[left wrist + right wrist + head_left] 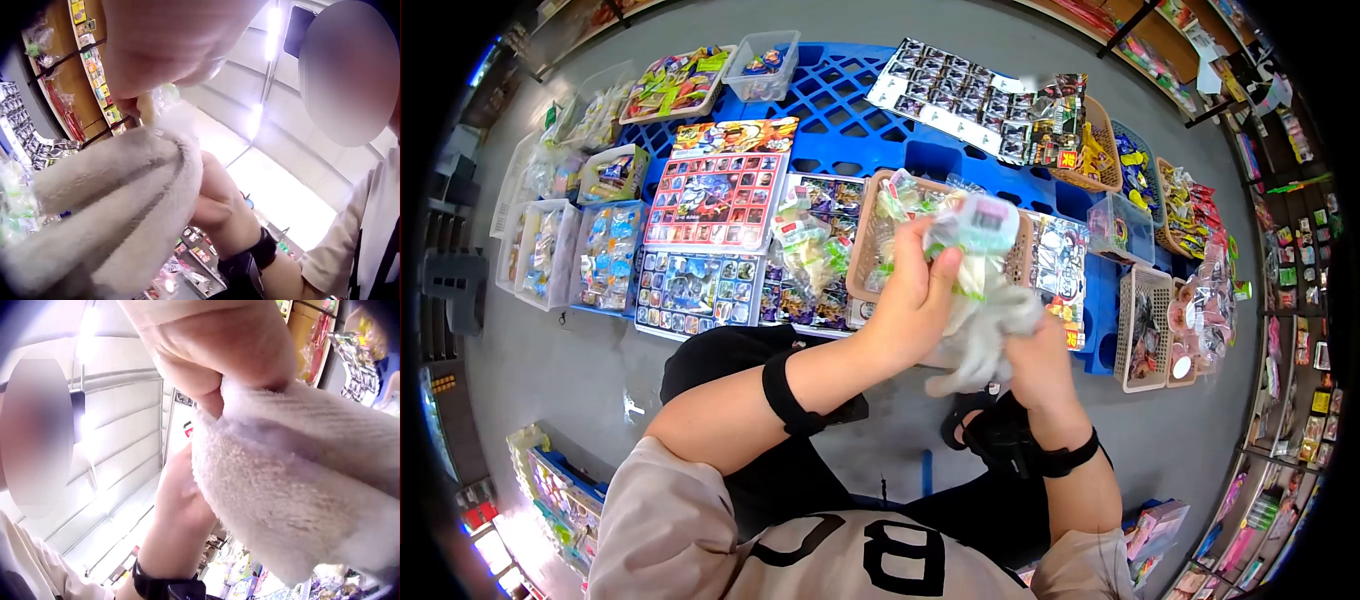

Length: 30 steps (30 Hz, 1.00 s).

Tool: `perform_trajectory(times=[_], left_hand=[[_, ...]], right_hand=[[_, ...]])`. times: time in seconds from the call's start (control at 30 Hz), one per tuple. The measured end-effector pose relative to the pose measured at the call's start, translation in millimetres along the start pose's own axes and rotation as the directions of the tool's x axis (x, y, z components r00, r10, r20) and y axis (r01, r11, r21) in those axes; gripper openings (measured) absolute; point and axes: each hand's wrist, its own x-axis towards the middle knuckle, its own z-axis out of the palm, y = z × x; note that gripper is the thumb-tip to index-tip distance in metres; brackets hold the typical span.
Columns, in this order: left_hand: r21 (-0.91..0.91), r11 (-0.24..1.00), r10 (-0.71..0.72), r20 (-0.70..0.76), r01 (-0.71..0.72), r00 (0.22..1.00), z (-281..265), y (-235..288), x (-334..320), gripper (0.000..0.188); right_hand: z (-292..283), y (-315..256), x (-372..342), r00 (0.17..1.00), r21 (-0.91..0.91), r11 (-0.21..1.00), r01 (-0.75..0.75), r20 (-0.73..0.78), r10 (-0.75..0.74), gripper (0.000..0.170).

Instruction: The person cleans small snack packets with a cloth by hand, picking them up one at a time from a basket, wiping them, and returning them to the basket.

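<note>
A pale, fluffy plush thing (990, 315) with long finger-like limbs is held up in front of me, over the near side of the display. My left hand (920, 300) grips its upper part, thumb up, just below a clear plastic piece (988, 222) with a white label. Lower down at the right, my right hand (1040, 362) holds the plush by its side. In the left wrist view the soft limbs of the plush (119, 200) spread downward. The right wrist view shows its fleecy surface (262, 475) close under my right hand, whose fingertips are hidden.
Beneath my hands lies a tan basket (862, 250) of bagged items on a blue pallet (840, 110). Red and blue card sheets (718, 200) lie at left, with filled plastic bins (608, 255) beyond. More baskets (1145, 330) stand at right. Shelves (1290, 330) line the right side.
</note>
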Motion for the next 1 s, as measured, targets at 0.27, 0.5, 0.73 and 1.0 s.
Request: perform_trajectory(times=[0.27, 0.5, 0.73, 1.0], left_hand=[[0.495, 0.809, -0.301, -0.113, 0.317, 0.947, -54, -21, 34, 0.027], [0.924, 0.260, -0.156, -0.248, 0.282, 0.956, -211, -174, 65, 0.042], [0.938, -0.221, 0.128, -0.242, 0.266, 0.962, -144, -179, 63, 0.046], [0.915, 0.042, -0.426, 0.380, -0.402, 0.821, -1, -188, 36, 0.066]], right_hand=[[-49, -20, -2, 0.896, 0.238, 0.909, 0.341, -0.375, -0.238, 0.022], [-95, -45, -9, 0.764, 0.311, 0.801, 0.511, -0.592, -0.258, 0.021], [-119, -58, -23, 0.660, 0.391, 0.688, 0.612, -0.732, -0.171, 0.020], [-117, -58, -21, 0.569, 0.340, 0.665, 0.665, -0.807, -0.156, 0.014]])
